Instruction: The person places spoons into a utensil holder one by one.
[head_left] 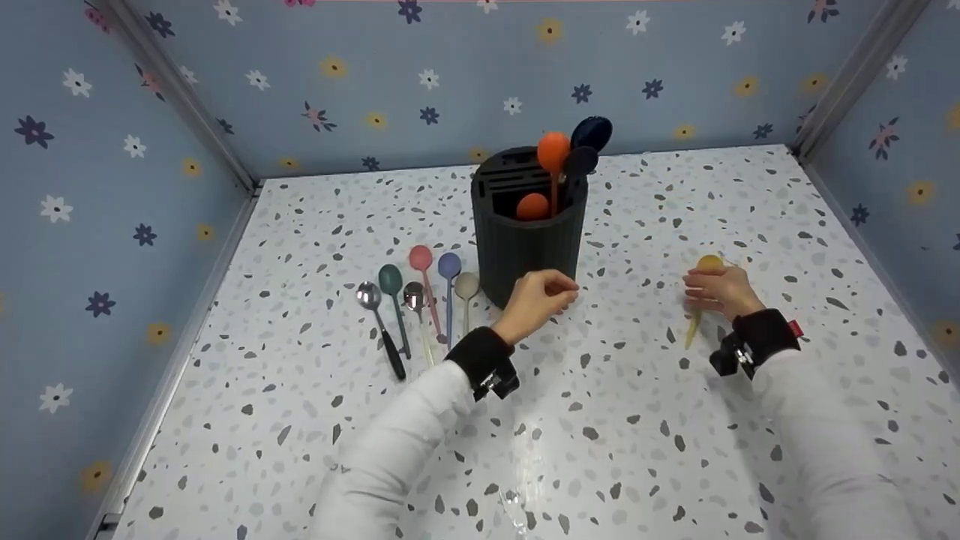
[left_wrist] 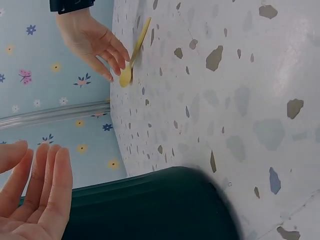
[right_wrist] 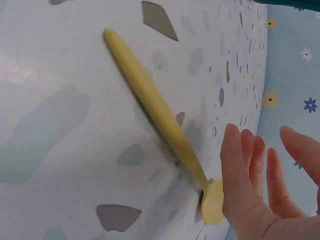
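Note:
Under and beside my right hand (head_left: 716,291) a yellow spoon (head_left: 693,330) lies on the speckled table. In the right wrist view its whole handle (right_wrist: 155,105) shows, while the fingers hover by the bowl and grip nothing. My left hand (head_left: 536,304) is in front of the dark cylindrical holder (head_left: 527,259), fingers loosely bent and empty. Out of the holder's opening rise an orange spoon (head_left: 553,154) and two dark utensils (head_left: 592,135); a second orange piece (head_left: 533,206) sits lower inside.
Left of the holder several spoons lie side by side, among them a black-handled metal one (head_left: 391,349), a green one (head_left: 391,280), a pink one (head_left: 421,259), a blue one (head_left: 449,265) and a beige one (head_left: 466,286). Flower-patterned panels (head_left: 480,75) border the table.

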